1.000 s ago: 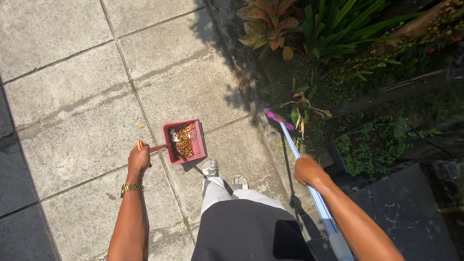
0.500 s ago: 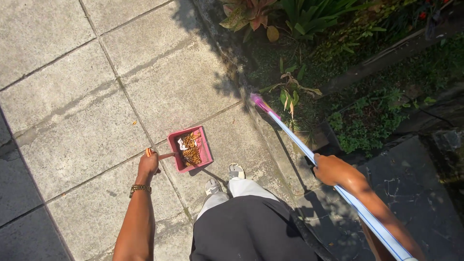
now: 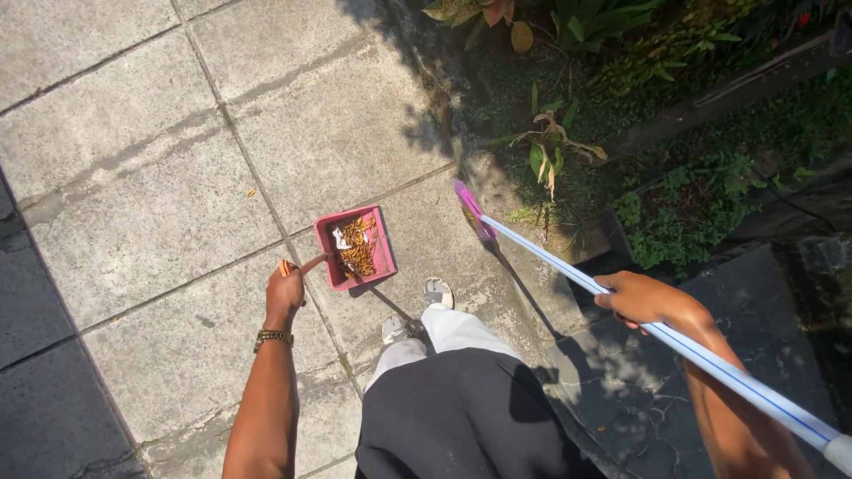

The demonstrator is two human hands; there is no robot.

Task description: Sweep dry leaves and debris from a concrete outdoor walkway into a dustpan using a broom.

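While the left hand (image 3: 286, 288) keeps its grip closed on the handle of the pink dustpan (image 3: 357, 247), which is loaded with brown leaves and hangs over open paving slabs (image 3: 142, 177), the right hand (image 3: 641, 298) clasps the pale blue broom pole (image 3: 568, 270). The pole has swung flatter than before, and its magenta head (image 3: 469, 204) seems to lie near the planted kerb (image 3: 497, 177).

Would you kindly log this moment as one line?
left hand: grips pink dustpan, leaves inside | right hand: grips broom handle
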